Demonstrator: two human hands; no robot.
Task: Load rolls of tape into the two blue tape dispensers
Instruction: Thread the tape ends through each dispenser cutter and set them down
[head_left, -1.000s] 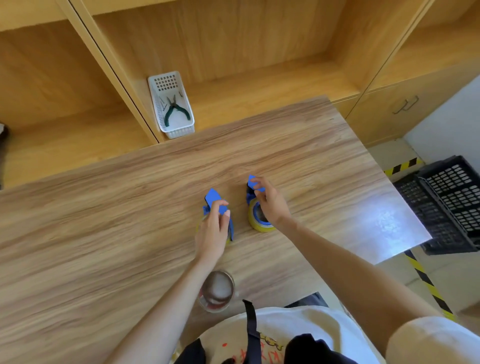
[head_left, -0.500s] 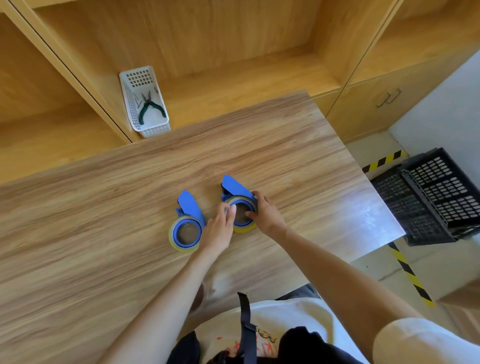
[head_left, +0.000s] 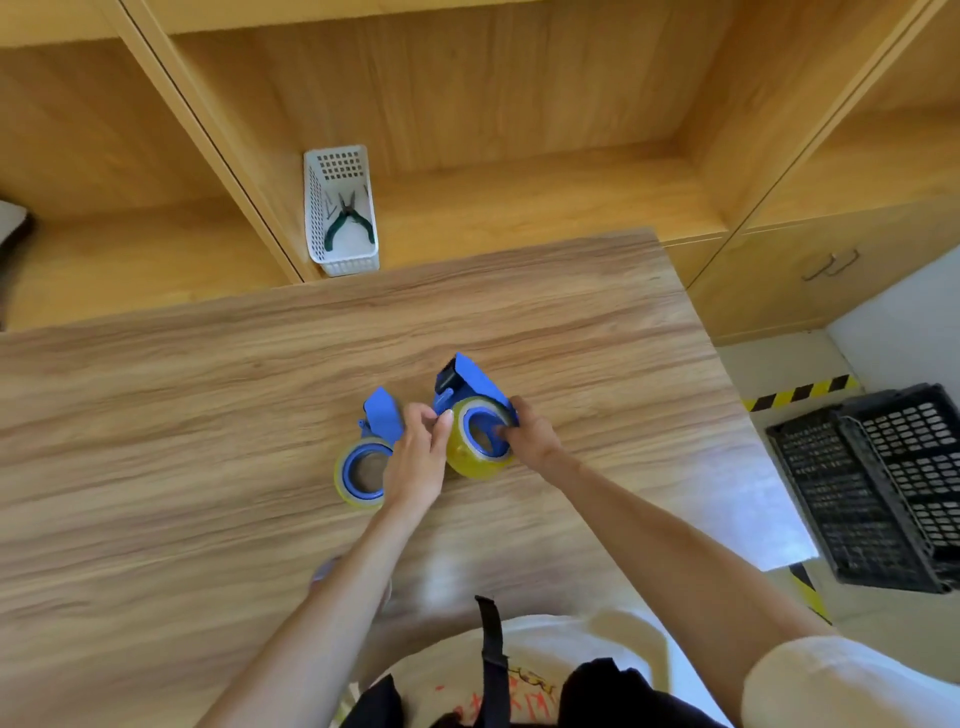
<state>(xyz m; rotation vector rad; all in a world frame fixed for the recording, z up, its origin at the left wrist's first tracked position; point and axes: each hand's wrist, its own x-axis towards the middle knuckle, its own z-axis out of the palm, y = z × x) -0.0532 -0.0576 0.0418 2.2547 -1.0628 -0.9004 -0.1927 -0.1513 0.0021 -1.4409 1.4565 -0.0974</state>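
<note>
Two blue tape dispensers sit mid-table, each with a yellowish tape roll on its hub. The left dispenser (head_left: 382, 418) lies flat, its roll (head_left: 361, 473) toward me, partly covered by my left hand (head_left: 415, 457). The right dispenser (head_left: 470, 387) is tilted up off the table with its roll (head_left: 475, 444) facing me. My right hand (head_left: 530, 436) grips that roll and dispenser from the right side. The fingertips of my left hand pinch at the left edge of the right roll.
A white plastic basket (head_left: 340, 208) holding green-handled pliers stands on the shelf behind the wooden table (head_left: 208, 415). A round metal object (head_left: 324, 569) peeks out under my left forearm. Black crates (head_left: 883, 483) sit on the floor at right.
The right dispenser has been lifted and tilted up from lying flat. My left hand shifted from the left dispenser toward the right roll's edge. The camera view has moved.
</note>
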